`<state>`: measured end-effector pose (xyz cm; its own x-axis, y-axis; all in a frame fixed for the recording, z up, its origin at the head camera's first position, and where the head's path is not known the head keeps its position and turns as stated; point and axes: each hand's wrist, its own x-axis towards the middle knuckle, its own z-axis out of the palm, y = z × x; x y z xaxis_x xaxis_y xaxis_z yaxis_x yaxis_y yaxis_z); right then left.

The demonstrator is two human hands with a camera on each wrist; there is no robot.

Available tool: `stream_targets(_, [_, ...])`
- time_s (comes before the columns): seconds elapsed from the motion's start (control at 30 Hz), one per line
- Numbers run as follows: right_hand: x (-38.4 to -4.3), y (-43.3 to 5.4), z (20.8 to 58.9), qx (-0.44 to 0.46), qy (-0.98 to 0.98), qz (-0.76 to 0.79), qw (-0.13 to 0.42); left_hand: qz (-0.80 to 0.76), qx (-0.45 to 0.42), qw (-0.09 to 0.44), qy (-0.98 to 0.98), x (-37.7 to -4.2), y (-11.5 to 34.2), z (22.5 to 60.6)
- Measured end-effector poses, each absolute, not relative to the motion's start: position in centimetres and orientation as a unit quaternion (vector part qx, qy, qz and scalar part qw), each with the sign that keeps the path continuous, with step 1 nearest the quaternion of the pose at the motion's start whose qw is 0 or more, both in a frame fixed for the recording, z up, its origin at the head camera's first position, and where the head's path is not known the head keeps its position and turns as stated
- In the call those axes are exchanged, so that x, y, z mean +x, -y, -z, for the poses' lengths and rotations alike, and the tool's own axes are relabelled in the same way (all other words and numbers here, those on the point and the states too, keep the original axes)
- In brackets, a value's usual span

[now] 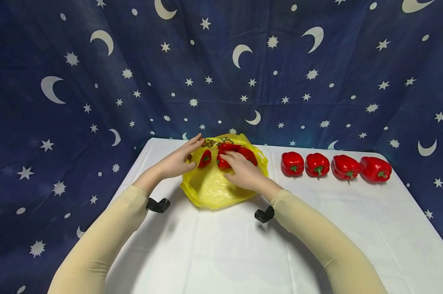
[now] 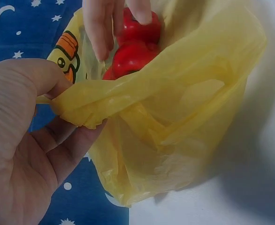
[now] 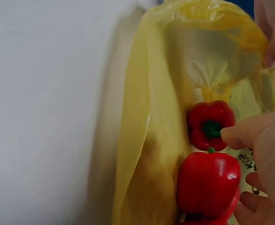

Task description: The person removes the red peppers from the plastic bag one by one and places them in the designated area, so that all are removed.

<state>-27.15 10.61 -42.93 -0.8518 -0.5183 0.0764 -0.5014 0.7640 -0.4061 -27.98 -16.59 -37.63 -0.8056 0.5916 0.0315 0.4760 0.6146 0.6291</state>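
A yellow plastic bag [image 1: 218, 190] lies with its mouth open on the white table, holding several red bell peppers. My left hand [image 1: 173, 163] pinches the bag's rim at its left side between thumb and fingers, as the left wrist view shows. Inside the mouth, my right hand [image 1: 245, 173] reaches over the peppers with its fingers loosely extended. In the right wrist view its thumb is right at the green stem of one bell pepper [image 3: 203, 112]. Another bell pepper [image 3: 208, 180] sits beside that one, close to the fingers.
To the right of the bag, several red bell peppers [image 1: 317, 165] stand in a row along the table's back edge. A dark blue cloth [image 1: 214, 98] with moons and stars hangs behind the white table [image 1: 240, 253]. Black straps circle both wrists.
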Motion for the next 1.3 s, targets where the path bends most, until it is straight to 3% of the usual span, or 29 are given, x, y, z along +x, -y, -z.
stream_targets(0.53, [-30.5,-8.6,44.3,-0.205,-0.969,0.137,-0.021,-0.325,0.291,0.098,-0.894,-28.1,16.1,37.3])
stream_targets(0.93, [-31.0,-8.2,44.4,-0.205,-0.969,0.13,-0.038,-0.325,0.29,0.097,-0.895,-28.1,16.0,37.3])
stream_targets(1.3, [-30.4,-8.9,44.3,-0.278,-0.944,0.177,0.026,-0.325,0.29,0.099,-0.895,-28.1,16.3,37.5])
